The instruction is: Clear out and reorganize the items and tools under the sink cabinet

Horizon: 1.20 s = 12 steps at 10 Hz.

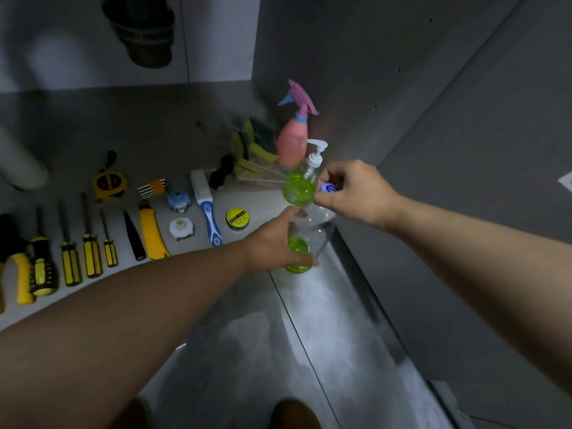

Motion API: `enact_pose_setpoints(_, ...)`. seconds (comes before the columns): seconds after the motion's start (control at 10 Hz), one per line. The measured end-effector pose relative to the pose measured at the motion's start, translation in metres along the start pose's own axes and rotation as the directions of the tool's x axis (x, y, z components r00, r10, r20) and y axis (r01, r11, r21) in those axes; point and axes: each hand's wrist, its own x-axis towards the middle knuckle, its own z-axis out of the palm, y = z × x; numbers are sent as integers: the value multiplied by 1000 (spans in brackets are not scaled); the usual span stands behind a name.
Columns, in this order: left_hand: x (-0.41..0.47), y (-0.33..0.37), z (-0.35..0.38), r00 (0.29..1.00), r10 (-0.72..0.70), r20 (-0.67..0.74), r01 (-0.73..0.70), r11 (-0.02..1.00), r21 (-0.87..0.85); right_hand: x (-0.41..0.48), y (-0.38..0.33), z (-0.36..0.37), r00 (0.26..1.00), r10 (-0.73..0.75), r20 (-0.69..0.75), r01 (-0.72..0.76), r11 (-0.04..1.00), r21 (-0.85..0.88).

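At the front right corner of the cabinet floor [154, 131], the left hand [275, 239] gripped a clear bottle [298, 258] with green liquid in its base, fingers curled round its body; whether the bottle rested on the floor or was lifted could not be told. Just above it the right hand [356, 190] pinched a small blue cap [328, 187] between thumb and fingers, close to the held bottle's top. Directly behind stood a pump bottle [298, 187] of green liquid, and behind that a pink spray bottle [292, 144], both upright near the right wall. Left of them sat a holder of yellow-green sponges [257, 150]. Further left lay a yellow tape roll [237, 218], a blue-and-white brush [207, 209], a yellow knife [151, 233], hex keys [151, 187], a tape measure [109, 184] and a row of screwdrivers [91, 252]. A dark drain pipe [142, 29] hung above.
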Motion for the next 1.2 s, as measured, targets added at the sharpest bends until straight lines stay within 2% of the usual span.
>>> enact_pose_setpoints(0.1, 13, -4, -17, 968, 20, -252, -30, 999, -34, 17, -14, 6, 997, -30, -77, 40, 990, 137)
enact_pose_setpoints(0.2, 22, -7, -27, 929, 11, -370, -38, 997, -65, 24, -17, 14, 982, -6, -190, 56, 964, 259)
enact_pose_setpoints(0.3, 32, -11, -36, 864, -27, -502, 28, 1000, -5, 26, -7, 31, 969, 100, -226, -19, 942, 335)
enact_pose_setpoints(0.4, 39, -10, -43, 820, -48, -571, 80, 996, 31, 21, 12, 52, 963, 187, -193, -117, 938, 326)
enact_pose_setpoints(0.6, 52, -9, -46, 795, -109, -597, 172, 984, 49, 8, 35, 76, 982, 181, -60, -165, 965, 203)
enact_pose_setpoints(0.7, 53, -7, -45, 807, -118, -578, 177, 983, 46, 5, 38, 83, 982, 189, -27, -180, 964, 195)
enact_pose_setpoints(0.8, 49, -5, -45, 823, -123, -555, 176, 983, 44, 1, 38, 88, 984, 175, 6, -174, 968, 179)
enact_pose_setpoints(0.9, 39, 1, -50, 853, -157, -497, 238, 966, 104, -4, 34, 83, 989, 130, 71, -139, 981, 132)
enact_pose_setpoints(1.0, 28, 12, -58, 854, -221, -472, 330, 930, 161, -11, 28, 72, 988, 75, 135, -86, 993, 80)
enact_pose_setpoints(1.1, -1, 45, -71, 872, -255, -418, 367, 906, 213, -24, 14, 50, 986, 54, 155, -69, 993, 94)
enact_pose_setpoints(1.2, -37, 81, -70, 898, -253, -359, 356, 898, 258, -40, 1, 30, 993, 39, 115, -54, 989, 138)
